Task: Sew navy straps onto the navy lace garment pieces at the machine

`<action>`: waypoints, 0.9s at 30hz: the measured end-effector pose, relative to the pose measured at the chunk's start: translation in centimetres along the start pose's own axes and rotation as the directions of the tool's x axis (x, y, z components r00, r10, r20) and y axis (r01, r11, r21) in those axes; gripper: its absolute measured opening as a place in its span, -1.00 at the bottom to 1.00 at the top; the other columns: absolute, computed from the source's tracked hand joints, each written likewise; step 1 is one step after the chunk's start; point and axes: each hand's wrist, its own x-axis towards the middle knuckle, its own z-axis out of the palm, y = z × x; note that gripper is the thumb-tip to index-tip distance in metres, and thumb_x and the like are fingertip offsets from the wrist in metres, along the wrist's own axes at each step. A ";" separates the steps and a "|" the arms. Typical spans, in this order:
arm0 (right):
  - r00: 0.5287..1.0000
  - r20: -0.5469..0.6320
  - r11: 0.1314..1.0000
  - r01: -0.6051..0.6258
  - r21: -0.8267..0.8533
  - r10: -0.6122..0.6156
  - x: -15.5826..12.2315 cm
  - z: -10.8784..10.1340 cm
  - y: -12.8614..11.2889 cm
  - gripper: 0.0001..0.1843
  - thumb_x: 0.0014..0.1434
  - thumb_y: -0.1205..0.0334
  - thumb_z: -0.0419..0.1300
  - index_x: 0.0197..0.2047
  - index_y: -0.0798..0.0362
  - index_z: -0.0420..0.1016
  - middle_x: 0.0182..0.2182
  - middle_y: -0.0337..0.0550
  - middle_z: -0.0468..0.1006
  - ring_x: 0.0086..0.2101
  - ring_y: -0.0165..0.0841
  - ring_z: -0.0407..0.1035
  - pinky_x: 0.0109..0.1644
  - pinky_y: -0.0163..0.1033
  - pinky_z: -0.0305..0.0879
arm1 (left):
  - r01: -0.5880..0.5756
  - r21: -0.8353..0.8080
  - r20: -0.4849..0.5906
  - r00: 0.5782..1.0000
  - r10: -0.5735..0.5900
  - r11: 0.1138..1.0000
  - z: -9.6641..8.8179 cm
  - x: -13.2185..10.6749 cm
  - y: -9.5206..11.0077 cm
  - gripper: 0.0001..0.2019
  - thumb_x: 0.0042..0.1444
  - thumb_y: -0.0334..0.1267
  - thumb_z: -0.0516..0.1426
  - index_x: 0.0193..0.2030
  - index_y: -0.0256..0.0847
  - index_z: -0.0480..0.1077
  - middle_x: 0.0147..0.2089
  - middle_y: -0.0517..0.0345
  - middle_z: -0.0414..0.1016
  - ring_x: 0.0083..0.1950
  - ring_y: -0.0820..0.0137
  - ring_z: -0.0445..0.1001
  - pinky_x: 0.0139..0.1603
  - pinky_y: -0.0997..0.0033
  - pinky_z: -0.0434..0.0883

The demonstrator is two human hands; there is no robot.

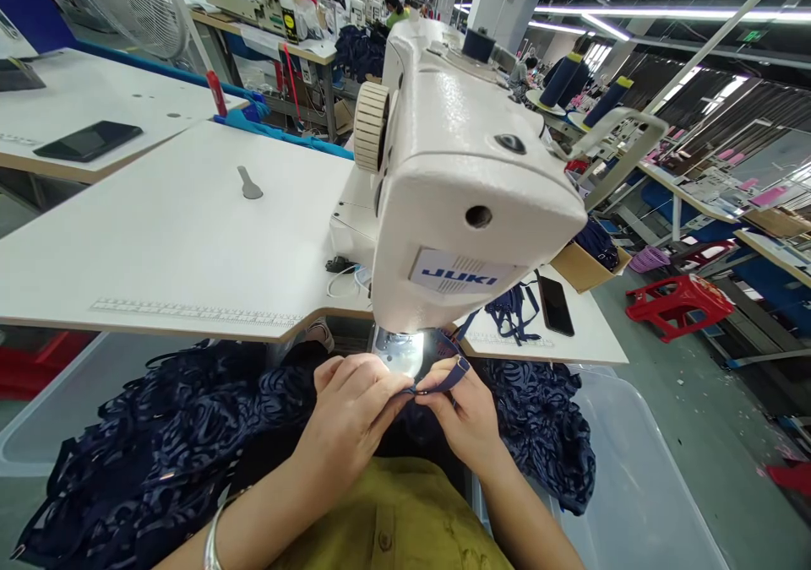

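The person's left thumb and fingers are pinched together on a narrow navy strap [454, 374], just below the lit needle area of the sewing machine [469, 190]. The fingers of the right hand [467, 411] are clamped on the same strap, nearly touching those of the left hand [351, 405]. A small metal ring [464, 364] sits on the strap where it stands up from the right hand. The strap is in front of the machine, at the near edge of the white table [190, 232]; whether it reaches under the presser foot cannot be told.

Dark blue patterned fabric [183, 435] is heaped below and left of the machine, and a smaller heap [538, 426] hangs to its right, over a translucent plastic bin [634, 469]. Right of the machine, on the tabletop, loose navy straps [510, 312] lie beside a black phone [556, 306]. A cardboard box [586, 266] stands just beyond that phone, and a red stool [681, 306] is farther right of the machine. Left of the machine, a grey metal piece [249, 184] lies on the table.
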 end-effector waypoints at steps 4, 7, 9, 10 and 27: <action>0.999 -0.031 0.999 0.034 -0.033 -0.035 -0.5 0.2 0.1 -0.90 0.21 0.28 0.22 -0.21 -0.11 0.51 -0.35 -0.24 0.54 -0.31 -0.34 0.41 -0.22 -0.22 0.36 | -0.012 0.026 -0.009 1.000 0.012 1.000 -0.2 -0.1 0.1 -0.84 0.23 -0.33 0.10 -0.08 -0.05 0.39 -0.28 0.24 0.48 -0.13 0.38 0.39 -0.06 0.27 0.13; 0.996 -0.064 0.998 0.060 -0.024 -0.061 -0.8 0.5 0.1 -0.83 0.21 0.33 0.21 -0.18 -0.16 0.49 -0.29 -0.25 0.55 -0.29 -0.35 0.44 -0.22 -0.22 0.37 | -0.019 0.027 -0.011 1.000 0.020 0.999 -0.4 -0.1 0.3 -0.86 0.22 -0.34 0.10 -0.11 -0.07 0.39 -0.30 0.26 0.48 -0.15 0.39 0.40 -0.07 0.28 0.12; 0.992 -0.074 0.995 0.097 -0.019 -0.098 -1.0 0.6 0.0 -0.78 0.21 0.39 0.19 -0.17 -0.18 0.47 -0.24 -0.26 0.57 -0.26 -0.36 0.46 -0.20 -0.21 0.38 | -0.019 0.019 -0.008 1.000 0.019 1.000 -0.4 0.0 0.4 -0.86 0.22 -0.35 0.10 -0.12 -0.07 0.40 -0.31 0.27 0.47 -0.17 0.40 0.40 -0.08 0.29 0.11; 0.989 -0.080 0.992 0.125 -0.027 -0.127 -1.0 0.7 0.0 -0.75 0.21 0.42 0.19 -0.16 -0.18 0.46 -0.23 -0.26 0.58 -0.27 -0.36 0.46 -0.20 -0.21 0.38 | -0.011 0.012 -0.005 1.000 0.011 1.000 -0.4 0.0 0.5 -0.87 0.23 -0.35 0.09 -0.13 -0.07 0.40 -0.32 0.27 0.46 -0.18 0.41 0.39 -0.07 0.29 0.10; 0.982 -0.168 0.996 0.089 -0.014 -0.090 -1.5 1.4 -0.5 -0.85 0.22 0.41 0.17 -0.22 -0.06 0.39 -0.32 -0.26 0.55 -0.31 -0.38 0.43 -0.19 -0.23 0.34 | 0.015 -0.033 -0.004 1.000 -0.015 0.999 -0.1 -0.3 1.3 -0.89 0.25 -0.35 0.07 -0.14 -0.12 0.41 -0.34 0.25 0.41 -0.20 0.41 0.35 -0.10 0.29 0.10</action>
